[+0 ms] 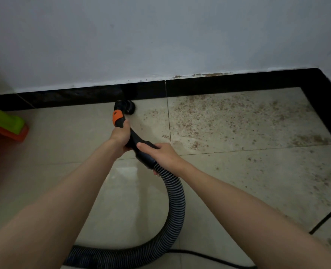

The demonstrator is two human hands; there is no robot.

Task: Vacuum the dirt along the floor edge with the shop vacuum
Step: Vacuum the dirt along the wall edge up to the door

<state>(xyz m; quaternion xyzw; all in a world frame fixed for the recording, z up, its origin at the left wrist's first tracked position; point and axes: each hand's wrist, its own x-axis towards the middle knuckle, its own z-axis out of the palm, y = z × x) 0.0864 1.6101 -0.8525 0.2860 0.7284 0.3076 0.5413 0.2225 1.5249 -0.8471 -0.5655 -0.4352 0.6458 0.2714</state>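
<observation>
I kept the brush head [129, 109] just ahead of my hands, pressed into the black floor edge [219, 85], with the dirt [238, 115] lying to the right. Left hand [120, 137] gripped the handle [136, 139] forward to steer; right hand [161, 155] clamped the hose [177, 200] cuff behind it, both arms stretched out.

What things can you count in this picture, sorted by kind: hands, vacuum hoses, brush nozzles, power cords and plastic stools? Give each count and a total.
Hands: 2, the left hand and the right hand, both gripping the vacuum handle
Vacuum hose: 1
Brush nozzle: 1
Power cord: 1
Plastic stool: 1
Total: 6
</observation>
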